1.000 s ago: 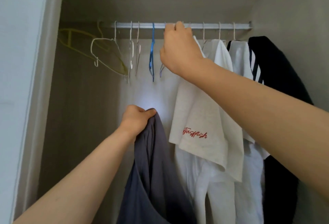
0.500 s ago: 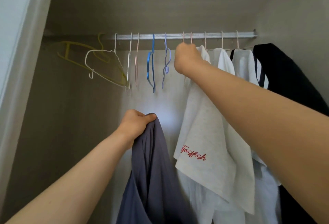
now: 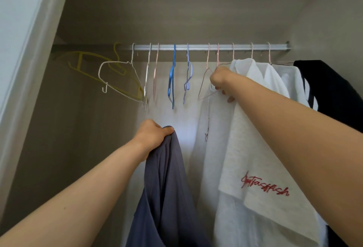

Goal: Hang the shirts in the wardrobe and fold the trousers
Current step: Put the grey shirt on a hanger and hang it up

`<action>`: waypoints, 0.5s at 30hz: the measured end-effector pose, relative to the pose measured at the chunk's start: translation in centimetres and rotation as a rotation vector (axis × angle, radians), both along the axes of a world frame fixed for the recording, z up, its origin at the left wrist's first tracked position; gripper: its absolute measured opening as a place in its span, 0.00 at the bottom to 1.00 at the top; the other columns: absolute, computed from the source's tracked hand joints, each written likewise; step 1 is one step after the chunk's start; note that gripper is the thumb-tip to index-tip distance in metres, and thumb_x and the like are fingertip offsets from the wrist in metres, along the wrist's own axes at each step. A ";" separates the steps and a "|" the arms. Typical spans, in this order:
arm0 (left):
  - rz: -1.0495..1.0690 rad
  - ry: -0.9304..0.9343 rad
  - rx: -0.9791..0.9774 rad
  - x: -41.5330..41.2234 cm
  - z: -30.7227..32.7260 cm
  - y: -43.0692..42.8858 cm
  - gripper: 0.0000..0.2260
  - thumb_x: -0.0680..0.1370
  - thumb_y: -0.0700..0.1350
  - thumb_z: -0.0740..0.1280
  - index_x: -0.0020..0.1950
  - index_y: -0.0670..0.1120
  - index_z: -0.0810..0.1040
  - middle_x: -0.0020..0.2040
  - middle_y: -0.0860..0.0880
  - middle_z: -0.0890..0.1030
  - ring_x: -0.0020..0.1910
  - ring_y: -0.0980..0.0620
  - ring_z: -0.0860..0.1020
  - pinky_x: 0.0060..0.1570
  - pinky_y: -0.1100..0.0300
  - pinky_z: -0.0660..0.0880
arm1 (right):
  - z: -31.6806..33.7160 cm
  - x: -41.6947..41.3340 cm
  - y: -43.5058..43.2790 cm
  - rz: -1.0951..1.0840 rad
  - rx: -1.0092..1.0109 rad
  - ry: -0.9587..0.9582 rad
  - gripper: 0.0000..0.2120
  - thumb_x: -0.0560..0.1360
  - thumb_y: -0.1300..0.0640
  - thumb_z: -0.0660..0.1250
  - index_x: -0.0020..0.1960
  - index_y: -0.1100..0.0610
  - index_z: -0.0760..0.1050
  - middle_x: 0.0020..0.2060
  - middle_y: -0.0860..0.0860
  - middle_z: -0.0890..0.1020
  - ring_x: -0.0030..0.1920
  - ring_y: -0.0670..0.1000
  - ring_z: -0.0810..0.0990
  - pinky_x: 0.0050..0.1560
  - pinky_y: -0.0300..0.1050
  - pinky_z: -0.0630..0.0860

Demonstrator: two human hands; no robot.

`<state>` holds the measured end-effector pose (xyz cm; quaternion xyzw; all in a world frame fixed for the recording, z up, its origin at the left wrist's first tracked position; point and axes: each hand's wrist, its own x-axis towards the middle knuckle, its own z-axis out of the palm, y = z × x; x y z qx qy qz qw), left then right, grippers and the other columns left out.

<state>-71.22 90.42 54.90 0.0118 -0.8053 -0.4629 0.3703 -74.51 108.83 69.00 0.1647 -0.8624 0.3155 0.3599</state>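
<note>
While clutching the bunched top of a grey-blue shirt in the left hand, with the rest hanging straight down below that fist, pinches a pink hanger in the curled right hand, just under the rail, right beside white shirts.

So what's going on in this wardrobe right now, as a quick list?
Left hand: grips a grey-blue shirt, not yet on a hanger
Right hand: grips a pink hanger hooked on the rail
Already hung: white shirts, dark garment at far right
Bare hangers: yellow, white, pink and a blue hanger, all left of the right hand
</note>
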 end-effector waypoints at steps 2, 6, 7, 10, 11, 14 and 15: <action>0.006 -0.003 -0.014 -0.2 0.3 0.0 0.22 0.78 0.49 0.70 0.30 0.45 0.63 0.27 0.46 0.63 0.26 0.48 0.63 0.30 0.60 0.59 | 0.2 -1.0 -0.3 0.088 -0.117 0.011 0.10 0.80 0.67 0.52 0.45 0.63 0.69 0.49 0.60 0.74 0.49 0.59 0.76 0.53 0.53 0.76; 0.005 -0.017 -0.030 -0.5 0.5 0.1 0.22 0.78 0.50 0.70 0.29 0.46 0.63 0.27 0.47 0.63 0.26 0.49 0.63 0.30 0.60 0.59 | 0.9 -1.6 -0.7 0.148 -0.236 0.024 0.15 0.81 0.64 0.53 0.64 0.65 0.71 0.64 0.60 0.75 0.61 0.61 0.76 0.56 0.51 0.79; 0.002 -0.020 -0.034 -0.7 0.4 0.1 0.22 0.77 0.50 0.70 0.30 0.46 0.63 0.27 0.47 0.63 0.26 0.49 0.62 0.29 0.59 0.59 | 1.1 -1.7 -0.8 0.137 -0.224 0.029 0.17 0.81 0.64 0.54 0.68 0.65 0.70 0.63 0.60 0.76 0.59 0.59 0.77 0.47 0.42 0.81; 0.004 -0.013 -0.049 -1.1 0.0 0.2 0.22 0.77 0.50 0.71 0.29 0.47 0.62 0.26 0.48 0.62 0.26 0.49 0.61 0.29 0.59 0.58 | 1.4 -1.7 -0.9 0.095 -0.191 0.052 0.17 0.81 0.64 0.53 0.68 0.64 0.70 0.61 0.58 0.78 0.52 0.58 0.77 0.25 0.38 0.73; 0.001 -0.013 -0.054 -1.3 -0.2 0.2 0.22 0.77 0.50 0.70 0.29 0.46 0.63 0.26 0.48 0.62 0.26 0.49 0.61 0.29 0.59 0.58 | 1.2 -1.4 -0.9 0.071 -0.176 0.080 0.17 0.81 0.65 0.53 0.67 0.65 0.70 0.61 0.59 0.78 0.52 0.59 0.78 0.23 0.38 0.72; -0.010 -0.019 -0.070 -1.4 -1.0 0.4 0.20 0.77 0.51 0.70 0.32 0.45 0.66 0.29 0.46 0.64 0.29 0.48 0.64 0.31 0.59 0.60 | -0.2 -0.4 -0.7 0.128 -0.233 0.124 0.17 0.81 0.63 0.52 0.66 0.66 0.70 0.62 0.61 0.76 0.57 0.62 0.77 0.38 0.39 0.76; -0.010 -0.025 -0.073 -1.4 -1.3 0.5 0.18 0.77 0.51 0.70 0.33 0.44 0.68 0.30 0.45 0.66 0.29 0.48 0.65 0.32 0.58 0.61 | -1.3 0.3 -0.7 0.148 -0.239 0.130 0.17 0.81 0.63 0.52 0.66 0.66 0.70 0.63 0.61 0.75 0.60 0.61 0.76 0.48 0.44 0.76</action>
